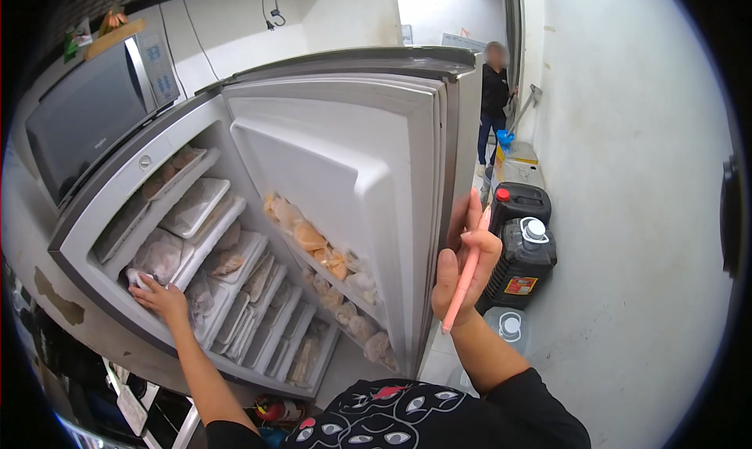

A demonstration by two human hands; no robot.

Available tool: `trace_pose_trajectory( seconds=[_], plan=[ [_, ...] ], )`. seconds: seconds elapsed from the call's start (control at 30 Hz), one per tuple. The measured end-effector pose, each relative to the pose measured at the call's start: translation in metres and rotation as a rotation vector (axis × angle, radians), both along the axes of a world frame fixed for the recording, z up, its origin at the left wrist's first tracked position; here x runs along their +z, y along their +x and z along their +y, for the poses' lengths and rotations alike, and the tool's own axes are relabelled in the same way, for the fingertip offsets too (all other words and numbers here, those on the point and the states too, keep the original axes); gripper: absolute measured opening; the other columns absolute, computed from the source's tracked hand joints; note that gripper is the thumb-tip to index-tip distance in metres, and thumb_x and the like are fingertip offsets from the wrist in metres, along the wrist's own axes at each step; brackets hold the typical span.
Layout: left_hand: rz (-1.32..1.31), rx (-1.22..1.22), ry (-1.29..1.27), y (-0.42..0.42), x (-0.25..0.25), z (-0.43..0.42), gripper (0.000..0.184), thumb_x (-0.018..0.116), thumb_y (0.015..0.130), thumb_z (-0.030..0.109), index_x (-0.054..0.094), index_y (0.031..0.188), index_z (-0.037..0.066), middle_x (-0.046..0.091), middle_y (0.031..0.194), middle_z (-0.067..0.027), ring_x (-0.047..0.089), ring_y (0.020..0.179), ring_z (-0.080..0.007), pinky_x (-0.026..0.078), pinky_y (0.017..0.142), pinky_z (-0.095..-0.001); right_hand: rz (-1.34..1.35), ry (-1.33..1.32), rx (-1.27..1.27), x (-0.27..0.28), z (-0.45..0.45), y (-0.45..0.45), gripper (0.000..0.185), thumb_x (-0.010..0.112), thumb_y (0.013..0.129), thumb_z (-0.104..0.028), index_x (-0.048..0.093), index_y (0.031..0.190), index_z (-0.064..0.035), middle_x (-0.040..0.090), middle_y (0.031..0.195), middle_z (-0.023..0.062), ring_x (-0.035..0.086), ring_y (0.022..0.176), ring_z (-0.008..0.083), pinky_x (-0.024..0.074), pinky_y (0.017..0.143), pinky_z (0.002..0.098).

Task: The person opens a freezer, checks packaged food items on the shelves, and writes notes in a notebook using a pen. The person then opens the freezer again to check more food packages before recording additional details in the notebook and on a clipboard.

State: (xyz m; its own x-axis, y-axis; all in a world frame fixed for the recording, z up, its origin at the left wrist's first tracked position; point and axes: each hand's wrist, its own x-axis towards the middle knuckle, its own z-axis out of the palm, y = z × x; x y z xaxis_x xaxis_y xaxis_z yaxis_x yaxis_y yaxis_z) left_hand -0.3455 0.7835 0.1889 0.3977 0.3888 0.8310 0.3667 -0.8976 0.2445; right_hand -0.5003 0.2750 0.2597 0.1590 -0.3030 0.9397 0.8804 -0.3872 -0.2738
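An upright freezer (pixel 145 162) stands open, its shelves loaded with bagged food. My left hand (pixel 159 298) reaches onto a shelf, its fingers resting on a clear plastic bag (pixel 159 255); whether they grip it cannot be made out. The freezer door (pixel 329 147) is swung wide, with several bags of pale and orange food (pixel 309 237) in its racks. Beside the door's outer edge, my right hand (pixel 470 269) holds a pink pen (pixel 467 280) between thumb and fingers, some fingers pointing up.
A microwave (pixel 94 120) sits on the freezer. Right of the door stand dark jugs (pixel 526 257) and a clear container (pixel 509 327) along the white wall (pixel 627 214). Farther back, a person (pixel 493 96) stands in a doorway. A red object (pixel 276 407) lies low near the freezer.
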Motion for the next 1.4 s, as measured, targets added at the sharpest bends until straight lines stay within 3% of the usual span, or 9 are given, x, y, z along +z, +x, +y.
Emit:
trace_pose_trajectory(
  seconds=[0.37, 0.5, 0.77, 0.87, 1.07, 1.17, 1.4],
  plan=[
    [0.127, 0.110, 0.117, -0.003, 0.003, 0.013, 0.065, 0.043, 0.083, -0.003, 0.018, 0.142, 0.005, 0.008, 0.144, -0.0326, 0.017, 0.131, -0.0463, 0.021, 0.108, -0.0465, 0.005, -0.023, -0.018, 0.003, -0.001, -0.002, 0.020, 0.044, 0.090, -0.009, 0.031, 0.104, -0.0068, 0.018, 0.140, 0.0368, 0.021, 0.135, 0.0364, 0.0109, 0.109, 0.0448],
    [0.107, 0.107, 0.124, -0.001, 0.009, 0.014, 0.063, 0.040, 0.084, -0.006, 0.018, 0.142, 0.005, 0.009, 0.143, -0.0331, 0.019, 0.130, -0.0466, 0.023, 0.107, -0.0466, -0.022, 0.027, 0.071, -0.001, -0.001, 0.000, 0.025, 0.052, 0.087, -0.005, 0.033, 0.103, -0.0069, 0.019, 0.140, 0.0372, 0.020, 0.135, 0.0391, 0.0091, 0.109, 0.0472],
    [0.102, 0.110, 0.128, 0.020, 0.004, 0.047, 0.065, 0.051, 0.084, 0.000, 0.021, 0.141, 0.008, 0.012, 0.142, -0.0334, 0.022, 0.128, -0.0469, 0.023, 0.107, -0.0465, 0.008, -0.038, 0.068, 0.000, -0.002, -0.007, 0.023, 0.046, 0.088, -0.007, 0.031, 0.105, -0.0077, 0.015, 0.140, 0.0394, 0.016, 0.136, 0.0391, 0.0045, 0.109, 0.0461],
    [0.102, 0.076, 0.131, 0.020, 0.004, 0.049, 0.064, 0.052, 0.083, 0.000, 0.023, 0.140, 0.008, 0.012, 0.142, -0.0332, 0.022, 0.128, -0.0472, 0.023, 0.107, -0.0472, -0.015, -0.018, 0.075, -0.002, 0.000, -0.008, 0.027, 0.053, 0.083, -0.004, 0.035, 0.103, -0.0067, 0.019, 0.138, 0.0411, 0.022, 0.133, 0.0421, 0.0116, 0.108, 0.0483],
    [0.128, 0.025, 0.176, 0.000, 0.012, 0.033, 0.065, 0.053, 0.079, -0.003, 0.029, 0.138, 0.009, 0.013, 0.141, -0.0324, 0.022, 0.128, -0.0477, 0.022, 0.106, -0.0482, -0.021, -0.057, 0.002, -0.005, 0.002, -0.009, 0.028, 0.055, 0.082, -0.006, 0.036, 0.103, -0.0064, 0.021, 0.136, 0.0424, 0.029, 0.130, 0.0438, 0.0173, 0.106, 0.0489],
    [0.141, 0.023, 0.238, -0.004, 0.018, 0.027, 0.063, 0.052, 0.077, -0.005, 0.035, 0.136, 0.010, 0.018, 0.140, -0.0286, 0.025, 0.126, -0.0457, 0.024, 0.105, -0.0469, 0.015, -0.090, 0.032, -0.008, 0.004, -0.009, 0.024, 0.048, 0.087, -0.009, 0.031, 0.104, -0.0074, 0.014, 0.138, 0.0413, 0.015, 0.135, 0.0436, 0.0037, 0.108, 0.0492],
    [0.152, -0.004, 0.260, 0.002, 0.023, 0.031, 0.065, 0.056, 0.073, -0.006, 0.042, 0.132, 0.015, 0.028, 0.140, -0.0176, 0.033, 0.122, -0.0378, 0.029, 0.103, -0.0422, 0.027, -0.097, -0.011, -0.006, 0.006, -0.011, 0.024, 0.048, 0.086, -0.008, 0.031, 0.103, -0.0068, 0.015, 0.138, 0.0420, 0.016, 0.135, 0.0439, 0.0041, 0.108, 0.0502]
  ],
)
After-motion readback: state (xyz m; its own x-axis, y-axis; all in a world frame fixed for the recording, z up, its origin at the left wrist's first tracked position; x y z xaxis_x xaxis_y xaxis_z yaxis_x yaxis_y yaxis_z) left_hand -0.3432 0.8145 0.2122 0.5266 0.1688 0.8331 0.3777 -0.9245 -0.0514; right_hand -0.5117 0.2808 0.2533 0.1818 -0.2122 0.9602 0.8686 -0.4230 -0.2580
